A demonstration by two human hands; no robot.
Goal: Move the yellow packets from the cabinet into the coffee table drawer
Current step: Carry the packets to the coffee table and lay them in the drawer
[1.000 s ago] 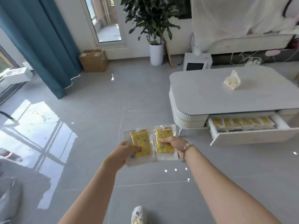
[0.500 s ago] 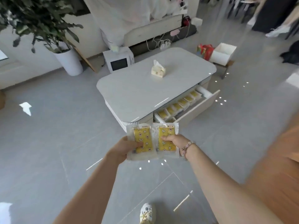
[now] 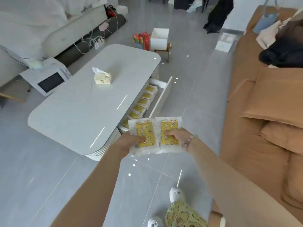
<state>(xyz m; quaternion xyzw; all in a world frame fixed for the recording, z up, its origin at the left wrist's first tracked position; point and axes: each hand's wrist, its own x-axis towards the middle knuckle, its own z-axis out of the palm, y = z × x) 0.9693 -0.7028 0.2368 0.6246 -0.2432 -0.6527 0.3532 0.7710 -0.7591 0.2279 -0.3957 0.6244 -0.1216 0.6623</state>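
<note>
I hold two yellow packets in clear wrap side by side in front of me. My left hand [image 3: 127, 143] grips the left packet [image 3: 146, 130], thumb on top. My right hand [image 3: 177, 135] grips the right packet [image 3: 169, 128] the same way. Both packets hover just over the near end of the open drawer [image 3: 161, 99] of the white coffee table [image 3: 78, 110]. A row of several yellow packets [image 3: 143, 102] lies inside the drawer. The cabinet is out of view.
A tissue pack [image 3: 102, 77] sits on the table top. A tan sofa [image 3: 265, 122] runs along the right. A white appliance [image 3: 45, 76] stands on the floor left of the table. A white box [image 3: 159, 39] and red bags [image 3: 142, 40] stand beyond the table. My feet [image 3: 175, 194] are below.
I have walked closer and turned right; the coffee table and its open drawer now lie directly beneath the packets. Both hands keep the same grip on the packets.
</note>
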